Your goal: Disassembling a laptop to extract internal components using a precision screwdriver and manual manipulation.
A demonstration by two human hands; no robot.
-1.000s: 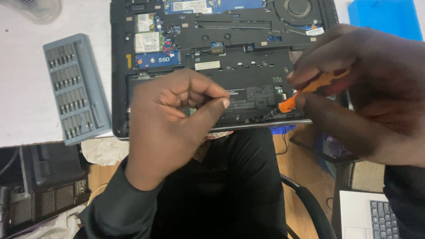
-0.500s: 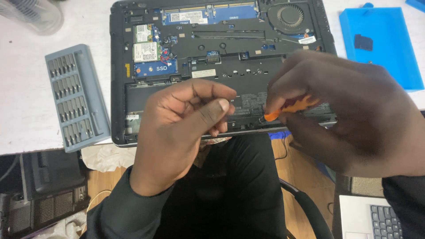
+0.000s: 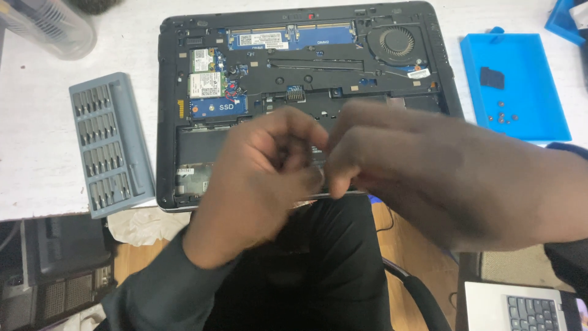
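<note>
L hand & R hand are being held fingertip to fingertip, curled, over laptop front edge, on desk. Blurred; whether anything is being gripped can't be told. Bit case lying left, blue tray right.

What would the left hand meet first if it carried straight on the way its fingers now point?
Most likely the right hand: the left hand points right and slightly away, and the blurred fingertips of both nearly meet above the opened laptop. Depth is unclear, so it might instead pass over to the laptop's fan.
</note>
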